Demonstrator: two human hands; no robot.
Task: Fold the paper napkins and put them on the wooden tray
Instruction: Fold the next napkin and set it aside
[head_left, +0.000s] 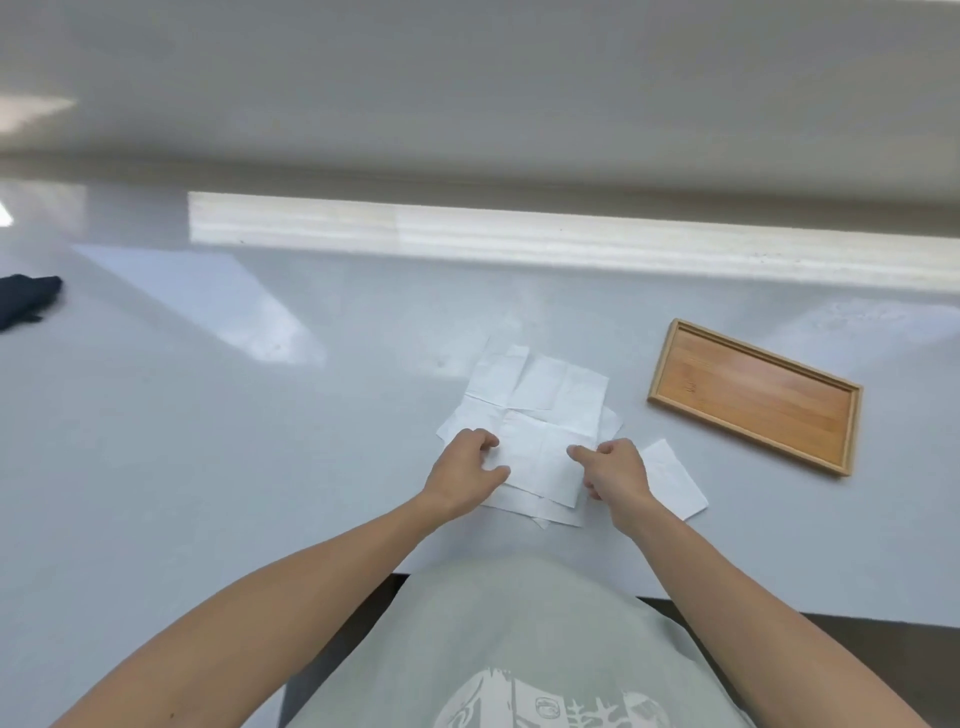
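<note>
Several white paper napkins (540, 410) lie unfolded in a loose overlapping pile on the glossy table, straight in front of me. My left hand (467, 467) rests on the left edge of the top napkin (540, 457), fingers curled onto it. My right hand (615, 467) presses the same napkin's right edge with the index finger stretched out. A smaller folded napkin (672, 480) lies just right of my right hand. The wooden tray (753, 395), rectangular with a raised rim, sits at an angle to the right of the pile with nothing in it.
A dark cloth-like object (26, 301) lies at the far left edge of the table (260, 415). The table's near edge runs just below my forearms. A bright window reflection crosses the far part of the table.
</note>
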